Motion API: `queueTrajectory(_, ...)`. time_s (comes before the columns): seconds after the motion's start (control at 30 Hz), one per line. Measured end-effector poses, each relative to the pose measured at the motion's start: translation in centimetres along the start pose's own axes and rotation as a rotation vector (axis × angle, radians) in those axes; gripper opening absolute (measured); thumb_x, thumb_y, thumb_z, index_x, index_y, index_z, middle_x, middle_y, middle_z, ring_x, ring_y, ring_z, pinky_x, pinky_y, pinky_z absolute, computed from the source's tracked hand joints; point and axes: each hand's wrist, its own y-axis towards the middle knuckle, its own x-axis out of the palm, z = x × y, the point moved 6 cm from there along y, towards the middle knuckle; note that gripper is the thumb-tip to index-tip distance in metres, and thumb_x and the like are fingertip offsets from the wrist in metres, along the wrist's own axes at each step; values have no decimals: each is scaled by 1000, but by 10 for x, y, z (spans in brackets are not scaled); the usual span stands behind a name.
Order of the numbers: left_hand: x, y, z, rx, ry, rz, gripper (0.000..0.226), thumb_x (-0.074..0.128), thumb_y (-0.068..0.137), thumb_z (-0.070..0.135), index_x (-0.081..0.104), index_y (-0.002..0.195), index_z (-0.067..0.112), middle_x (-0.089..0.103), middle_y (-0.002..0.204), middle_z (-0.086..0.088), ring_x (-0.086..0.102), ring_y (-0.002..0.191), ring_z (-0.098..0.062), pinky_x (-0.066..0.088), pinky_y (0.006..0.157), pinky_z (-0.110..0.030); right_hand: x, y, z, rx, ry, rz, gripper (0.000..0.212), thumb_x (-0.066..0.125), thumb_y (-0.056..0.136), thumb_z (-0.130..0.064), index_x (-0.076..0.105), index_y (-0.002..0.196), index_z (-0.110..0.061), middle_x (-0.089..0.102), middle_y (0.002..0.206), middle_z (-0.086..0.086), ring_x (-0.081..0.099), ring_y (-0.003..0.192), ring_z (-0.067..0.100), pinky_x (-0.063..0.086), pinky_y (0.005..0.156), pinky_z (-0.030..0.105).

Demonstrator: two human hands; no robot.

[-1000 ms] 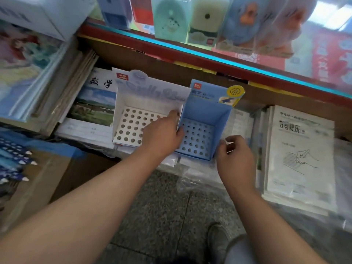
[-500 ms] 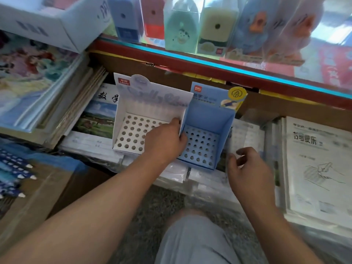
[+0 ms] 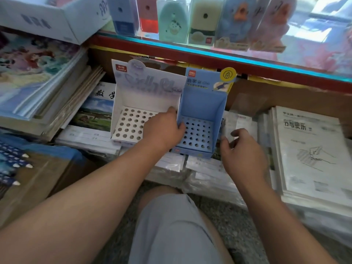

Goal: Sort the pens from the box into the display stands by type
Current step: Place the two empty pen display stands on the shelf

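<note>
We've got two stands here: a white stand (image 3: 144, 101) and a blue stand (image 3: 203, 105). Our left hand (image 3: 163, 130) grips the blue stand's side wall. Our right hand (image 3: 244, 155) is loosely curled and empty.

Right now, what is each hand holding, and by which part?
Left hand grips the blue display stand by its left side wall, beside the white stand. Right hand holds nothing.

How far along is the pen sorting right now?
Done: the white stand and blue stand sit side by side, every visible hole empty. In hand: the left hand pinches the blue stand's left wall where the two meet; the right hand hovers open beside its right wall. Left: all the sorting; the pens lie in the box at far left.
</note>
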Motion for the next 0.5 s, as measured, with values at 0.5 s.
queueTrajectory(0.5,-80,-70,-23,-75,44,116,41,45,101,46,52,126,15,66,109,-7,63,95,-28,42,68,-35,-21,-48,-79,-457,97,68,17,64,95,-29,66,104,-15,64,95,-1,51,81,11,39,65,29)
